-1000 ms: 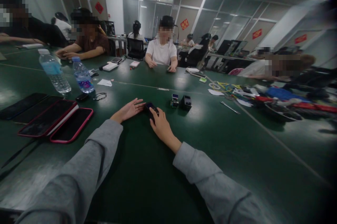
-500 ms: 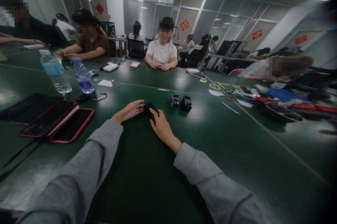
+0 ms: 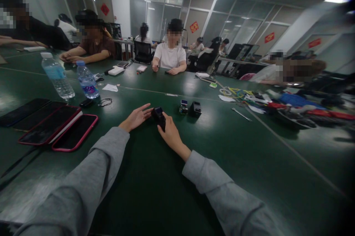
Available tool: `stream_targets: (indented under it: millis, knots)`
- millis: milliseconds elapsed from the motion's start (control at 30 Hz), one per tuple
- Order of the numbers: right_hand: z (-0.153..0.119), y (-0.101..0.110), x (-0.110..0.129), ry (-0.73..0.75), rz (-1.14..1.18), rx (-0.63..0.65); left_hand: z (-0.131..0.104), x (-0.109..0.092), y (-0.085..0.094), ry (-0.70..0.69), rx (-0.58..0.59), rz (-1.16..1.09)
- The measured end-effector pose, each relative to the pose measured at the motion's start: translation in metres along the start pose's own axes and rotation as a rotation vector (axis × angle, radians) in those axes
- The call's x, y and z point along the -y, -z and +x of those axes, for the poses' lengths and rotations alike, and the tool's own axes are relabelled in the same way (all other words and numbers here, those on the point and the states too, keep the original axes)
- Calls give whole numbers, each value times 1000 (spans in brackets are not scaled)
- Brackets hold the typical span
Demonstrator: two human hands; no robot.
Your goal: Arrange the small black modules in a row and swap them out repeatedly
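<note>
My right hand [image 3: 169,133] grips a small black device [image 3: 159,114] with a bluish face, tilted up off the green table [image 3: 155,191]. My left hand [image 3: 135,117] lies beside it on the left, fingers spread and flat, fingertips close to the device; whether they touch it I cannot tell. Both arms wear grey sleeves. Just beyond the device stand a small module with a blue top [image 3: 183,106] and a small black box [image 3: 195,108], side by side and apart from my hands.
Left of my arms lie several dark phones, two in pink cases [image 3: 74,132]. Two water bottles [image 3: 57,76] stand at the far left. A metal tool [image 3: 242,114] and a heap of coloured cables and parts [image 3: 277,101] lie to the right. Other people sit across the table.
My right hand has lifted and tilted the black device upward, so its face now shows. My left hand has barely moved.
</note>
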State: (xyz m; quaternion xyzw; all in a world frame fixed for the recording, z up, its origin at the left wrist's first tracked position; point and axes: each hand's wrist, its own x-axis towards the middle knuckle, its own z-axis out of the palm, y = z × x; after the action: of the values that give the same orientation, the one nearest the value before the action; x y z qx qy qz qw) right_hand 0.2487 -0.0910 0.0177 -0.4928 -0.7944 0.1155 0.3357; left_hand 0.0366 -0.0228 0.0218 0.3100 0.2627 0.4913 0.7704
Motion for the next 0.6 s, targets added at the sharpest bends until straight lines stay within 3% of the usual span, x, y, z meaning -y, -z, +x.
stream_targets:
  millis: [267,433,600]
  knots:
    - [0,0,-2,-40,17,-50,0,16,-19,-41,-74,-10]
    - [1,-1,-4,4,62,-55,7,25,-15,-212,-105,102]
    - [2,-1,-6,2,75,-68,11,32,-12,-278,-60,170]
